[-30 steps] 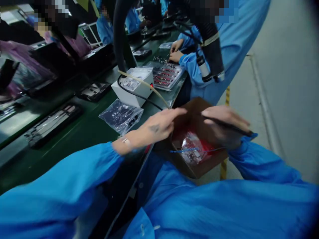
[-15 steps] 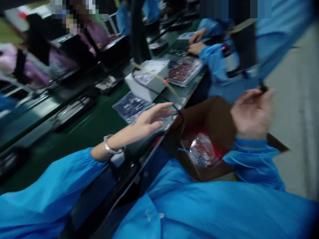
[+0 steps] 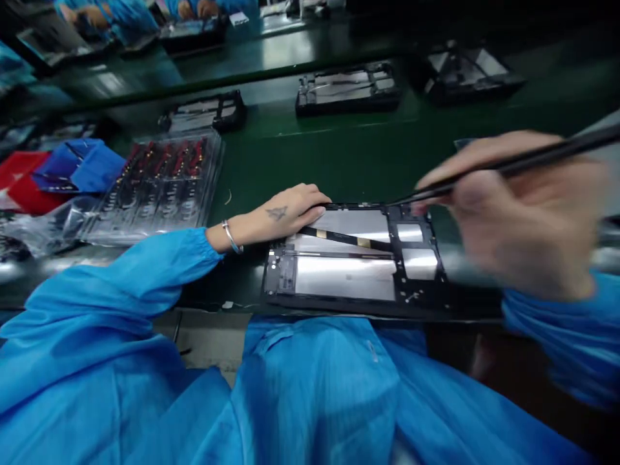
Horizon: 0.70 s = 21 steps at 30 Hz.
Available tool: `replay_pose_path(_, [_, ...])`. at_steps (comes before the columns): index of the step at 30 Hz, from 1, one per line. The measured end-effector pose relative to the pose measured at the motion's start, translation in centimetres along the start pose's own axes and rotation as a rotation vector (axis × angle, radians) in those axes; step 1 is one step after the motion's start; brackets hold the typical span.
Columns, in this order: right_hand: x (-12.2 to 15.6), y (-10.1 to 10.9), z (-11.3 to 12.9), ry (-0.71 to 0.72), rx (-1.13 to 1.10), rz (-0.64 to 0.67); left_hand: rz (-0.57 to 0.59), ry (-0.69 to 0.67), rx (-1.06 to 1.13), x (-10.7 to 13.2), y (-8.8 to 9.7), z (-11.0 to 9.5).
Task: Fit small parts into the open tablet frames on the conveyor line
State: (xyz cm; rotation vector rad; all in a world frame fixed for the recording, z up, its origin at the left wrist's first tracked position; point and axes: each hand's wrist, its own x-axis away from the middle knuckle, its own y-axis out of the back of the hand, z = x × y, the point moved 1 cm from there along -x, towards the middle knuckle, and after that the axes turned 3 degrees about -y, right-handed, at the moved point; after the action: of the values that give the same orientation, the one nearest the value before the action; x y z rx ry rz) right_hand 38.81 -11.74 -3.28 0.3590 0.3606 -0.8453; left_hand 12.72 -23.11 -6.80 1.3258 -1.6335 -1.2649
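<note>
An opened tablet housing [image 3: 346, 284], black with silvery metal panels, lies flat on the green bench before me. A dark flex cable [image 3: 341, 237] with gold-coloured patches crosses its inside at a slant. My left hand [image 3: 285, 213] grips the housing at its upper left edge, fingers bent together near the cable's left end. In my right hand [image 3: 527, 213], blurred by motion, is a pair of black tweezers [image 3: 513, 163]. Their tips reach the housing's upper edge, right of the middle. Whether the tips pinch anything is too small to tell.
Left of me lies a clear plastic tray [image 3: 159, 187] of small red and black parts, beside a blue bin [image 3: 80, 165] and a red bin [image 3: 24, 181]. More open housings [image 3: 346, 90] line the far strip. Co-workers' hands [image 3: 196, 9] show across the bench.
The view has swung from the cardboard box at the side to the bench. My left hand, earlier spread, now grips the tablet housing; my right hand has moved from above the box, tweezers now visible.
</note>
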Motion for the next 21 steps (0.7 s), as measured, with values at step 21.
replay_pose_path(21, [-3.2, -3.0, -2.8, -0.101, 0.472, 0.301, -0.070, 0.078, -0.043, 1.8, -1.5, -2.8])
